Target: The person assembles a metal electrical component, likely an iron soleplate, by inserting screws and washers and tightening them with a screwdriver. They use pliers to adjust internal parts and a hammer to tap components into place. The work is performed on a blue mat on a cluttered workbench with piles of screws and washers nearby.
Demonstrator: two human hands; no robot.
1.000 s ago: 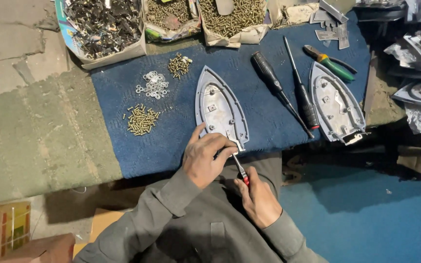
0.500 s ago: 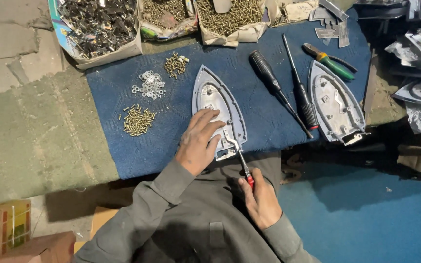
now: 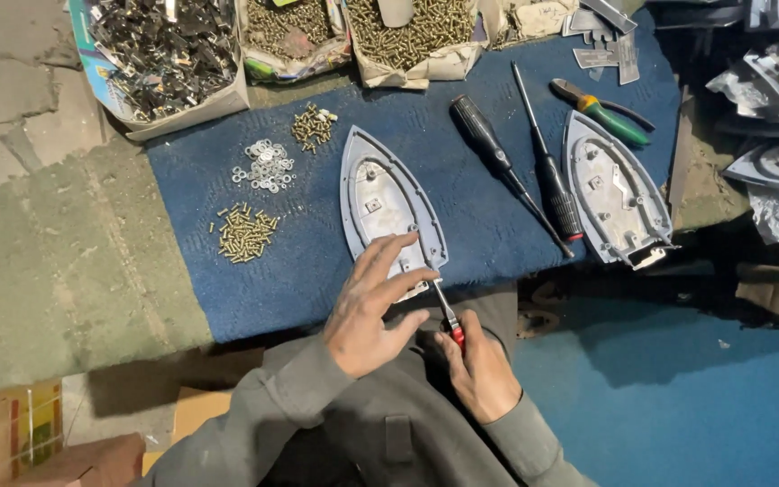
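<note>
Grey cast-metal iron plate (image 3: 389, 212), pointed at the far end and broad at the near one, lying flat on a rough blue cloth (image 3: 317, 261) spread over the bench. Left hand (image 3: 367, 311) laid over the plate's near end, fingers spread and slightly bent, fingertips pressing the metal. Right hand (image 3: 480, 370) curled tight round the red handle of a small screwdriver (image 3: 445, 311), its thin steel shaft slanting up to the plate's near edge. Beside the plate: a loose heap of brass screws (image 3: 245, 233), a scatter of shiny washers (image 3: 266, 165), two black-handled screwdrivers (image 3: 498, 162), a second iron plate (image 3: 613, 189). Compared with half a second back, left hand slid nearer, off the plate's middle toward its near end, fingers splayed wider
</note>
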